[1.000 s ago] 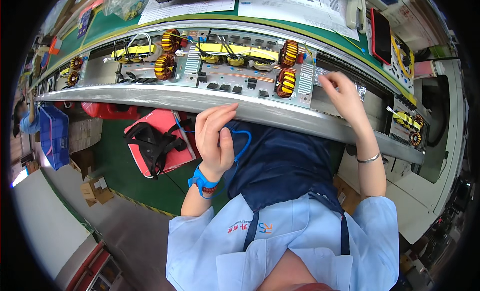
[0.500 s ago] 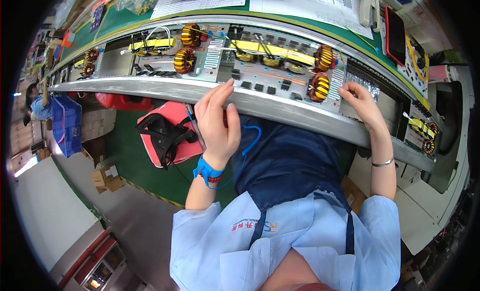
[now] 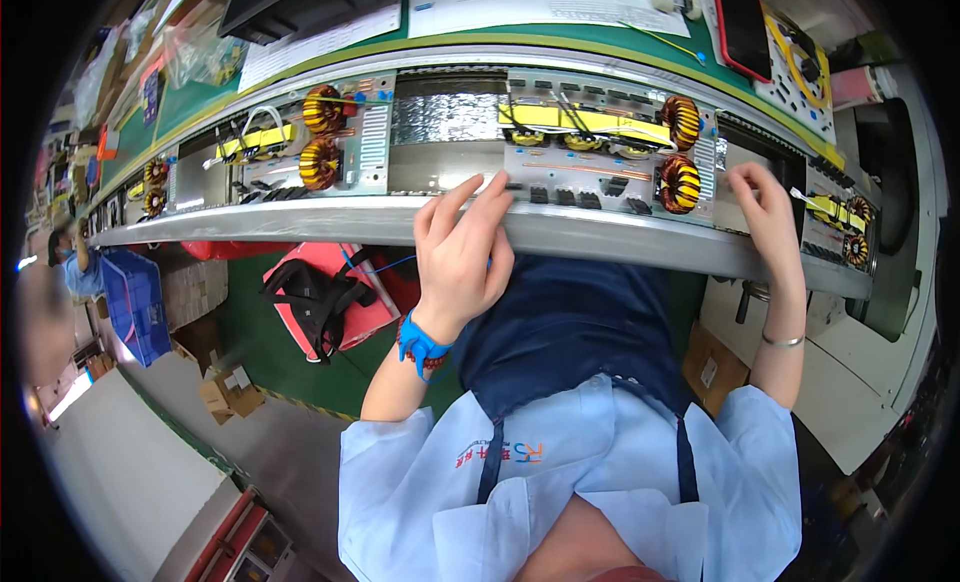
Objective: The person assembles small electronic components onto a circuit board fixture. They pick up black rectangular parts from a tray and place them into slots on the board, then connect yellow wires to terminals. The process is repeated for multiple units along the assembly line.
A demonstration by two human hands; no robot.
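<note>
A populated circuit board (image 3: 590,170) lies in the metal conveyor track before me, with yellow-taped transformers (image 3: 590,124) and two copper-wound toroid coils (image 3: 680,185) at its right end. My left hand (image 3: 462,247), a blue wrist strap on its wrist, has its fingers stretched out, their tips at the board's near left corner. Beside the board's right edge is my right hand (image 3: 768,214), its fingers loosely bent. Nothing shows between them; part of the thumb is hidden.
Another board (image 3: 360,152) lies in the track to the left, one more (image 3: 835,217) to the right. The track's metal front rail (image 3: 330,218) runs between me and the boards. Behind are papers (image 3: 540,7), a black bin (image 3: 305,7) and a red-edged phone (image 3: 742,30).
The middle board has shifted right, leaving a gap between it and the left board. Both hands have moved right along with it. The view has turned, bringing in the black bin.
</note>
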